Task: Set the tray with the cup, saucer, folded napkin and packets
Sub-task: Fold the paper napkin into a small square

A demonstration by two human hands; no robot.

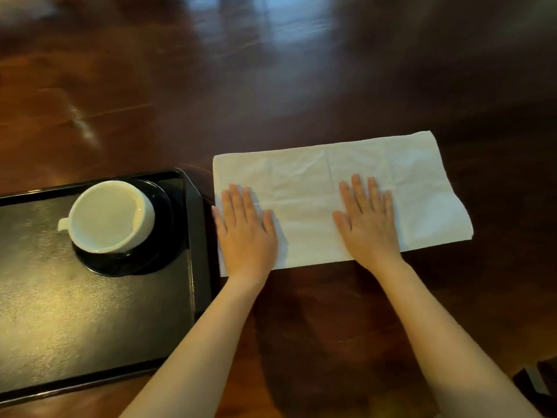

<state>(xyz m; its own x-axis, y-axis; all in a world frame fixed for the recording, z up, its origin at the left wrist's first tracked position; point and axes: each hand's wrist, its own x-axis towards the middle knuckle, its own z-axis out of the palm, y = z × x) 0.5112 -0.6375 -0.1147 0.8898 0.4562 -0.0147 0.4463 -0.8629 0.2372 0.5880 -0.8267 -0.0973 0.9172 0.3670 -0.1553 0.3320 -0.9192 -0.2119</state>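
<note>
Head view: both hands, left [245, 233] and right [369, 220], press flat with fingers spread on a creased white paper napkin [304, 179] on glossy wood, right of the black tray [90, 312] holding a round white cup [110, 215] on a dark saucer [156, 251].

Cup [110, 217] on saucer [150, 257] in tray [90, 312]; napkin [304, 188] lies just right.

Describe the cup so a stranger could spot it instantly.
Start at the black tray on the left of the dark wooden table. In its far right corner sits a black saucer, and the cup stands on it. It is the only white, round thing on the tray.
</note>
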